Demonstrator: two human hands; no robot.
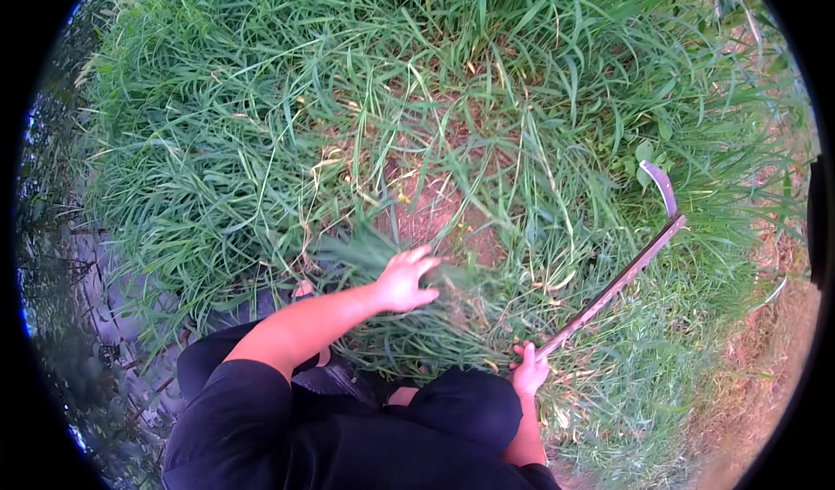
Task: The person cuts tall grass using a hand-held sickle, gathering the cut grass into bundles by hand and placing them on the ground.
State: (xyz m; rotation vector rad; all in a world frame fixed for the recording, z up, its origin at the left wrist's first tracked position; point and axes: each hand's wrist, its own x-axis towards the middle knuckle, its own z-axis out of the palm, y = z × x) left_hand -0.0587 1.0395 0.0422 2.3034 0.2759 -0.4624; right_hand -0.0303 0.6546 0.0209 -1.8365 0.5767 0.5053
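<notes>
My right hand grips the lower end of a sickle's long, straight handle, beside my right knee. From there the handle slants up to the right. Its curved metal blade points away from me over the grass. My left hand reaches forward with fingers apart and nothing held in it. Below that hand lies a loose heap of cut green grass, in front of my feet. Some blades beside the hand are blurred.
Tall standing grass rises ahead. Flattened grass spreads to the left, near grey ground sheeting. Bare reddish soil shows in the middle. A dry, straw-strewn strip runs along the right side.
</notes>
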